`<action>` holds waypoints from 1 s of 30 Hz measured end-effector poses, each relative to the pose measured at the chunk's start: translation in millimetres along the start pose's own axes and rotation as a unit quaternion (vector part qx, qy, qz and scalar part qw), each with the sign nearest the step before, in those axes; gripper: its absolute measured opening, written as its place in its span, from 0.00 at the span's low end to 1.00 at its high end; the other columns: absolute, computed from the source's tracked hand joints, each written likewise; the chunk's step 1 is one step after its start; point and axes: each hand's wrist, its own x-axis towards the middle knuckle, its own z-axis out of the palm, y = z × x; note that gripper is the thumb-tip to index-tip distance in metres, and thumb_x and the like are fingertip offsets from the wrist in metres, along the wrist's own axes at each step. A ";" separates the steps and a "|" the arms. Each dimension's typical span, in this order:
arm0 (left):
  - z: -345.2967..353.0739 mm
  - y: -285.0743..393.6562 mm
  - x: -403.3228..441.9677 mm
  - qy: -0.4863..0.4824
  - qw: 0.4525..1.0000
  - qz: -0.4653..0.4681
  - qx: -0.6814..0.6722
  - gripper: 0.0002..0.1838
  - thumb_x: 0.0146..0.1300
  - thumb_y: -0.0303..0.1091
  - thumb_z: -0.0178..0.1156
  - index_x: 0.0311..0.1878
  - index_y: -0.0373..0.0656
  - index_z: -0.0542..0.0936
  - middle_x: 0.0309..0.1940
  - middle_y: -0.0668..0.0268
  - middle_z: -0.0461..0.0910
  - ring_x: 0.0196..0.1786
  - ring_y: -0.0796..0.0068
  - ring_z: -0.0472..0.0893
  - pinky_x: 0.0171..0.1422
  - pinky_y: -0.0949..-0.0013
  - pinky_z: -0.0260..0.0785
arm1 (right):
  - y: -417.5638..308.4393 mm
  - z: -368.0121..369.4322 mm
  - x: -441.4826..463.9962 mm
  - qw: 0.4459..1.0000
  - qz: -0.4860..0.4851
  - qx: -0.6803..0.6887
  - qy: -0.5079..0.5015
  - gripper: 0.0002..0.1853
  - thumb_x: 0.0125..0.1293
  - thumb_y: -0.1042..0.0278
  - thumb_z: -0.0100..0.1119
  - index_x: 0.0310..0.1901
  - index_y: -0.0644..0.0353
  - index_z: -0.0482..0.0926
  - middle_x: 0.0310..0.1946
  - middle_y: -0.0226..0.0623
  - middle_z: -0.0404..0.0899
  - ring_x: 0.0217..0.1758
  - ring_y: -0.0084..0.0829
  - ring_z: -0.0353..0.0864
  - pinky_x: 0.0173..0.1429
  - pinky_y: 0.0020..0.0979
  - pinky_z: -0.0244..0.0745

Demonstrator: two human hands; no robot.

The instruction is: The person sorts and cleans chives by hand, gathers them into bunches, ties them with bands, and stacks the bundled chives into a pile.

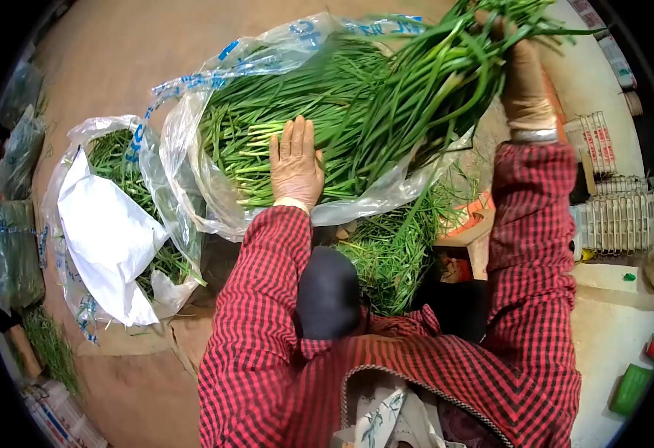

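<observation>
My left hand (297, 166) lies flat, fingers stretched out, on the pale stem ends of long green stalks (297, 97) inside a large clear plastic bag (192, 142) with blue print. At the upper right my right hand (517, 71) is wrapped round a thick bunch of green stalks (439, 89), whose leaves hang over the right part of the bag. Part of that hand's fingers is hidden by leaves.
A second clear bag with greens and a white sheet (106, 231) stands left. Loose trimmings (390, 261) lie near my knees beside an open carton (476, 239). Wire racks (618, 220) and a green object (631, 390) are right; filled bags (13, 254) line the far left.
</observation>
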 end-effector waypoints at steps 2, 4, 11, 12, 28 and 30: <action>-1.0 0.2 -0.8 0.004 1.000 0.003 0.002 0.34 0.68 0.39 0.50 0.75 0.46 0.54 0.76 0.64 0.51 0.78 0.64 0.50 0.80 0.54 0.36 | -51.2 7.8 0.8 0.997 -0.068 -0.033 0.018 0.16 0.62 0.56 0.61 0.45 0.59 0.82 0.36 0.31 0.82 0.41 0.27 0.81 0.46 0.29 0.76; -0.6 0.7 -0.2 0.001 1.000 0.000 0.006 0.35 0.67 0.39 0.51 0.75 0.45 0.53 0.76 0.63 0.51 0.78 0.64 0.49 0.81 0.54 0.35 | -117.4 18.7 -9.0 0.981 -0.152 -0.103 0.060 0.11 0.61 0.63 0.59 0.41 0.60 0.82 0.34 0.34 0.82 0.36 0.27 0.82 0.43 0.29 0.78; -9.5 -3.1 14.6 -0.101 0.994 -0.018 0.040 0.36 0.68 0.44 0.48 0.77 0.47 0.50 0.78 0.66 0.46 0.80 0.67 0.44 0.81 0.56 0.30 | -241.1 -38.4 -18.6 0.960 -0.245 -0.131 0.016 0.18 0.63 0.56 0.58 0.48 0.61 0.79 0.41 0.38 0.80 0.41 0.29 0.82 0.45 0.29 0.80; -12.6 -5.0 21.6 -0.133 0.989 -0.023 0.053 0.36 0.68 0.46 0.46 0.77 0.47 0.51 0.79 0.66 0.46 0.80 0.68 0.43 0.82 0.56 0.30 | -247.8 -41.1 -25.1 0.958 -0.246 -0.145 0.020 0.18 0.63 0.56 0.58 0.48 0.61 0.78 0.42 0.38 0.80 0.41 0.29 0.82 0.45 0.29 0.80; -276.8 59.7 -27.6 0.241 0.739 0.048 -0.627 0.60 0.51 0.66 0.67 0.75 0.37 0.50 0.74 0.49 0.54 0.76 0.51 0.53 0.79 0.55 0.42 | -185.7 4.6 -117.1 0.976 -0.071 -0.192 -0.072 0.23 0.65 0.51 0.56 0.54 0.60 0.75 0.48 0.42 0.76 0.46 0.31 0.81 0.48 0.30 0.79; -282.4 61.0 -11.0 0.256 0.722 0.184 -0.617 0.48 0.57 0.56 0.67 0.73 0.38 0.57 0.68 0.51 0.64 0.71 0.56 0.64 0.75 0.58 0.53 | -181.4 11.2 -125.0 0.976 -0.063 -0.192 -0.081 0.24 0.65 0.51 0.56 0.55 0.60 0.75 0.48 0.43 0.76 0.46 0.32 0.81 0.49 0.30 0.79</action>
